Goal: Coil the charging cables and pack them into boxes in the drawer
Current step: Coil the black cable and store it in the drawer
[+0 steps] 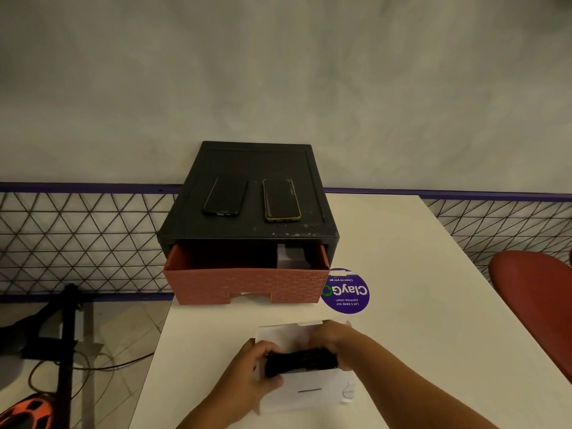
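As a person's left hand and right hand clasp the two ends of a coiled black charging cable, the bundle sits half inside an open white cardboard box near the front edge of the pale desk. Light, soft and likely springy, the coil seems best pinched at both ends so its loops hold. Behind, a brick-textured red drawer stands open in its matte black cabinet, a second white box in its right corner.

Head view, looking forward and down, close over table
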A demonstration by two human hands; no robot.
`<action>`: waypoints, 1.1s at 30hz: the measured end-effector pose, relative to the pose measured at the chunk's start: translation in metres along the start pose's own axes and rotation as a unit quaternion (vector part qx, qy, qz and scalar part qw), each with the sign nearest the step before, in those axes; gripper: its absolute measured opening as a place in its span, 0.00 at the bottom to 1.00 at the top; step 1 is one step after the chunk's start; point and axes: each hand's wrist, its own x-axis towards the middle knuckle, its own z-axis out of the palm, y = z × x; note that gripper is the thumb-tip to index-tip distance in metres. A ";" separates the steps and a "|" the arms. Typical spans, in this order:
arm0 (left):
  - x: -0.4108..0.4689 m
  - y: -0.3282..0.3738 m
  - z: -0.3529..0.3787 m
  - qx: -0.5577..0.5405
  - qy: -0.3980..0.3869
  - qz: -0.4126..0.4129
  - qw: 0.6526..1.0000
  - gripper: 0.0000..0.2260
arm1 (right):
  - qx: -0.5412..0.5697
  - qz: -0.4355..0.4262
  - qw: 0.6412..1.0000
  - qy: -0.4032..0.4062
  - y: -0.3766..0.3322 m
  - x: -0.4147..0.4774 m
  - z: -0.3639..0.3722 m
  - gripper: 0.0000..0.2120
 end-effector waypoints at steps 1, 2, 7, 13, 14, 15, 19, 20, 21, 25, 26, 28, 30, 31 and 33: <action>0.000 -0.001 0.003 0.004 0.013 0.007 1.000 0.26 | -0.001 -0.008 1.000 0.003 0.001 0.000 0.002 0.10; 0.000 -0.002 0.006 0.008 0.027 0.013 1.000 0.25 | -0.009 -0.019 1.000 0.007 0.002 0.000 0.003 0.13; 0.002 -0.001 0.009 0.024 0.065 0.027 0.997 0.18 | -0.062 -0.121 0.990 -0.022 -0.001 -0.010 0.000 0.08; 0.009 0.001 -0.002 0.070 0.049 0.019 0.996 0.09 | -0.114 -0.257 0.958 -0.046 0.003 -0.027 -0.014 0.16; 0.010 0.002 -0.003 0.075 0.042 0.013 0.996 0.09 | -0.155 -0.269 0.950 -0.042 0.006 -0.027 -0.015 0.22; 0.011 0.003 -0.003 0.082 0.037 0.006 0.996 0.08 | -0.197 -0.282 0.939 -0.030 0.008 -0.028 -0.016 0.24; 0.011 0.009 -0.005 0.097 0.031 -0.002 0.995 0.11 | -0.265 -0.312 0.912 0.028 0.020 -0.020 -0.016 0.17; 0.010 0.010 -0.004 0.093 0.031 0.004 0.995 0.13 | -0.283 -0.301 0.910 0.035 0.025 -0.017 -0.015 0.16; 0.009 0.011 -0.004 0.092 0.030 0.008 0.995 0.15 | -0.301 -0.292 0.907 0.045 0.028 -0.016 -0.014 0.15; 0.007 0.012 -0.001 0.079 0.039 0.013 0.996 0.18 | -0.325 -0.273 0.902 0.076 0.036 -0.010 -0.010 0.18; 0.007 0.011 0.000 0.074 0.042 0.012 0.996 0.18 | -0.325 -0.270 0.902 0.083 0.036 -0.010 -0.010 0.19; 0.007 0.009 -0.001 0.064 0.041 -0.001 0.997 0.17 | -0.341 -0.274 0.893 0.104 0.037 -0.009 -0.010 0.18; 0.008 0.006 -0.002 0.050 0.036 -0.021 0.998 0.16 | -0.362 -0.284 0.879 0.121 0.038 -0.007 -0.010 0.17; 0.009 0.004 -0.004 0.044 0.031 -0.033 0.998 0.15 | -0.369 -0.291 0.874 0.124 0.039 -0.008 -0.010 0.16; 0.011 -0.002 -0.007 0.036 0.027 -0.052 0.998 0.14 | -0.373 -0.312 0.866 0.115 0.042 -0.011 -0.008 0.15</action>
